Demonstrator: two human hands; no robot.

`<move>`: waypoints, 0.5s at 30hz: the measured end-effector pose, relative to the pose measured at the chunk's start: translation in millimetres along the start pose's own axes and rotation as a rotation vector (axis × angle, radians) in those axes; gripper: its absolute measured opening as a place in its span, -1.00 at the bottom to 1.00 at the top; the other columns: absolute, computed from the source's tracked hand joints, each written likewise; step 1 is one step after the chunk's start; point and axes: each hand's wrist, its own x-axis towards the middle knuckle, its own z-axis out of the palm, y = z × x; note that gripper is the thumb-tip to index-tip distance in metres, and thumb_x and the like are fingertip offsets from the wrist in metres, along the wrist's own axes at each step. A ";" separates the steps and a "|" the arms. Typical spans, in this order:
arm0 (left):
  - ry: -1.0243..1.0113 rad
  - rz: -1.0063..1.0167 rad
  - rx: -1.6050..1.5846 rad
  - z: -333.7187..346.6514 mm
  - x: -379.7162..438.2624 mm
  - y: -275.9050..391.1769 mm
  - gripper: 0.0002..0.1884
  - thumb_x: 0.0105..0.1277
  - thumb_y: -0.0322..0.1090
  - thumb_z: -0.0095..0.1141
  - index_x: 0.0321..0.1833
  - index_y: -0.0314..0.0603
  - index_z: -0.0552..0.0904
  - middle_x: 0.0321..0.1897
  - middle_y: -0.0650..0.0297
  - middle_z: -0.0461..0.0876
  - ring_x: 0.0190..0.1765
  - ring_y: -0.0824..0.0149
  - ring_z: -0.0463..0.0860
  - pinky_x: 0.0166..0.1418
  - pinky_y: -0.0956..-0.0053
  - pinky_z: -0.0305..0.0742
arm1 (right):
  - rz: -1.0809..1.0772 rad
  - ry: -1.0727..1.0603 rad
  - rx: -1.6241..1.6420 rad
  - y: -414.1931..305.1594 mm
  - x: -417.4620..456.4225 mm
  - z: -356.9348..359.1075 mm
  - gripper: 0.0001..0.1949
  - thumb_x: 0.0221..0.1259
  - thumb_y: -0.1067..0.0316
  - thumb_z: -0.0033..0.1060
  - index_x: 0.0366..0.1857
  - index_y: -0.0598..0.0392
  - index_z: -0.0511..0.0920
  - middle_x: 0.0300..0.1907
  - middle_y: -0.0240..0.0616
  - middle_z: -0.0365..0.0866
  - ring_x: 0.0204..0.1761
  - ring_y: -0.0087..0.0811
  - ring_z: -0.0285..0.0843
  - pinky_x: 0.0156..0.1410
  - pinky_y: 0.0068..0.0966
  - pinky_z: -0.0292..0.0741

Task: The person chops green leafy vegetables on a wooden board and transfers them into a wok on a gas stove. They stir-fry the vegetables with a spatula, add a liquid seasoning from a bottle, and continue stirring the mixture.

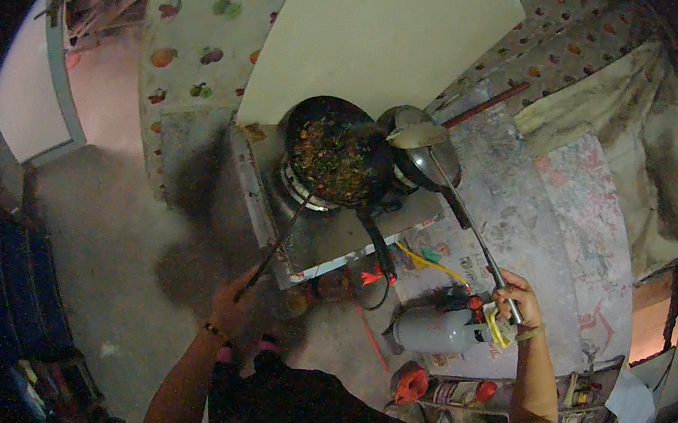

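A black wok (343, 110) rests on a gas stove (336, 236), with chopped, browned food (326, 154) containing green bits spread inside it. My left hand (233, 302) grips a thin dark utensil (277, 242) whose far end reaches the wok's near rim. In my right hand (519, 298) is a long metal-handled spatula or ladle (484, 245). Its broad head (418, 135) is raised above a smaller pan (443, 167) to the right of the wok. The wok's black handle (376, 240) points towards me.
A grey gas cylinder (435, 331) lies below my right hand in the view, with a yellow hose (433, 261) near it. A pale board (375, 42) stands behind the stove. Shelves with red items (411, 383) are at lower right; a door (36, 80) is far left.
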 end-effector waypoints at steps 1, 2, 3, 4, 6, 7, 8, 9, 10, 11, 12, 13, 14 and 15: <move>-0.010 -0.020 0.020 -4.2 9.6 28.1 -0.57 0.17 -0.39 0.04 0.15 0.03 0.44 -0.25 0.17 0.64 -0.48 0.38 0.55 -0.30 0.48 0.44 | 0.004 0.003 0.005 2.8 0.4 -0.5 -0.51 -0.08 0.61 0.02 0.08 0.26 0.34 -0.63 -0.22 0.42 -0.79 -0.56 0.23 -0.75 -0.65 0.18; -0.019 -0.039 0.038 -5.5 15.5 43.2 -0.57 0.17 -0.39 0.03 0.15 0.03 0.45 -0.28 0.17 0.65 -0.49 0.39 0.54 -0.31 0.49 0.43 | 0.006 0.006 0.009 5.5 2.3 -3.4 -0.51 -0.08 0.61 0.01 0.08 0.26 0.34 -0.63 -0.22 0.42 -0.79 -0.56 0.23 -0.75 -0.65 0.18; 0.011 0.006 0.033 -3.5 16.6 42.4 -0.57 0.17 -0.40 0.02 0.15 0.04 0.45 -0.29 0.17 0.65 -0.50 0.39 0.54 -0.32 0.50 0.43 | 0.000 0.008 0.004 4.0 4.2 -5.7 -0.51 -0.08 0.61 0.01 0.09 0.25 0.34 -0.63 -0.22 0.42 -0.79 -0.56 0.22 -0.75 -0.66 0.18; 0.041 0.051 0.029 0.1 17.3 38.8 -0.57 0.17 -0.40 0.01 0.15 0.05 0.45 -0.30 0.18 0.64 -0.51 0.39 0.53 -0.33 0.50 0.42 | -0.005 -0.018 0.018 3.7 5.1 -7.7 -0.51 -0.08 0.61 0.00 0.09 0.24 0.34 -0.63 -0.23 0.42 -0.79 -0.56 0.23 -0.75 -0.66 0.19; 0.078 0.147 0.037 4.7 18.0 20.5 -0.57 0.17 -0.42 0.00 0.15 0.07 0.45 -0.30 0.18 0.64 -0.50 0.39 0.52 -0.32 0.51 0.42 | -0.014 -0.067 0.054 6.0 6.4 -10.4 -0.51 -0.07 0.62 -0.01 0.09 0.23 0.34 -0.63 -0.24 0.41 -0.79 -0.56 0.24 -0.75 -0.66 0.20; 0.080 0.195 0.051 1.9 15.4 2.0 -0.57 0.17 -0.43 0.00 0.15 0.07 0.44 -0.28 0.18 0.64 -0.49 0.38 0.53 -0.30 0.51 0.42 | -0.008 -0.049 0.071 6.1 5.2 -9.1 -0.50 -0.07 0.62 -0.01 0.09 0.22 0.34 -0.63 -0.24 0.41 -0.79 -0.56 0.24 -0.75 -0.66 0.20; 0.081 0.243 0.065 -1.0 12.3 -13.2 -0.57 0.18 -0.43 0.00 0.15 0.08 0.44 -0.26 0.18 0.64 -0.47 0.37 0.53 -0.28 0.52 0.42 | -0.002 -0.031 0.087 4.9 2.5 -7.0 -0.50 -0.07 0.62 -0.01 0.10 0.21 0.34 -0.63 -0.25 0.41 -0.79 -0.56 0.25 -0.75 -0.66 0.21; 0.052 0.135 0.026 -2.0 8.0 -17.9 -0.56 0.18 -0.44 0.00 0.16 0.08 0.44 -0.22 0.17 0.63 -0.41 0.37 0.55 -0.23 0.51 0.43 | 0.008 -0.011 0.100 3.8 0.4 -6.7 -0.50 -0.07 0.62 -0.01 0.10 0.20 0.34 -0.63 -0.25 0.41 -0.79 -0.56 0.25 -0.75 -0.66 0.21; 0.022 0.027 -0.013 -2.5 4.5 -21.1 -0.55 0.18 -0.44 0.00 0.17 0.08 0.43 -0.18 0.17 0.62 -0.35 0.36 0.57 -0.17 0.50 0.43 | 0.003 -0.008 0.081 4.4 0.1 -8.1 -0.50 -0.07 0.62 -0.01 0.10 0.20 0.34 -0.63 -0.26 0.41 -0.79 -0.56 0.25 -0.74 -0.66 0.21; 0.035 0.016 -0.005 -0.2 5.5 -22.7 -0.54 0.17 -0.45 0.00 0.17 0.08 0.42 -0.16 0.16 0.61 -0.29 0.35 0.59 -0.14 0.50 0.44 | -0.002 -0.005 0.063 5.3 0.2 -10.5 -0.50 -0.07 0.62 -0.01 0.10 0.20 0.34 -0.63 -0.26 0.41 -0.79 -0.56 0.26 -0.74 -0.67 0.22; 0.050 0.005 0.003 0.9 6.8 -20.5 -0.54 0.17 -0.45 0.01 0.18 0.08 0.41 -0.14 0.16 0.61 -0.24 0.34 0.60 -0.10 0.49 0.45 | -0.010 -0.005 0.045 6.0 0.8 -11.8 -0.50 -0.07 0.62 -0.01 0.10 0.20 0.34 -0.63 -0.26 0.41 -0.79 -0.56 0.26 -0.73 -0.67 0.22; 0.109 0.089 0.058 3.4 13.5 -7.0 -0.53 0.17 -0.46 0.01 0.18 0.08 0.41 -0.14 0.15 0.61 -0.20 0.32 0.60 -0.08 0.49 0.45 | -0.011 -0.017 0.029 6.0 1.4 -12.5 -0.50 -0.07 0.62 -0.01 0.10 0.21 0.34 -0.63 -0.26 0.41 -0.79 -0.56 0.26 -0.73 -0.67 0.22; 0.106 0.129 0.027 2.0 19.8 -2.3 -0.53 0.17 -0.47 0.01 0.18 0.08 0.41 -0.15 0.15 0.61 -0.18 0.30 0.61 -0.08 0.49 0.46 | -0.013 -0.030 0.013 5.8 2.2 -13.2 -0.50 -0.07 0.61 0.00 0.10 0.21 0.34 -0.63 -0.26 0.41 -0.79 -0.56 0.26 -0.73 -0.67 0.22; 0.101 0.167 -0.006 2.4 26.7 2.1 -0.53 0.16 -0.47 0.01 0.18 0.08 0.41 -0.15 0.14 0.61 -0.15 0.28 0.62 -0.08 0.48 0.48 | -0.014 -0.045 -0.006 4.2 3.7 -13.6 -0.50 -0.07 0.61 0.00 0.10 0.21 0.34 -0.63 -0.26 0.41 -0.79 -0.57 0.26 -0.72 -0.67 0.22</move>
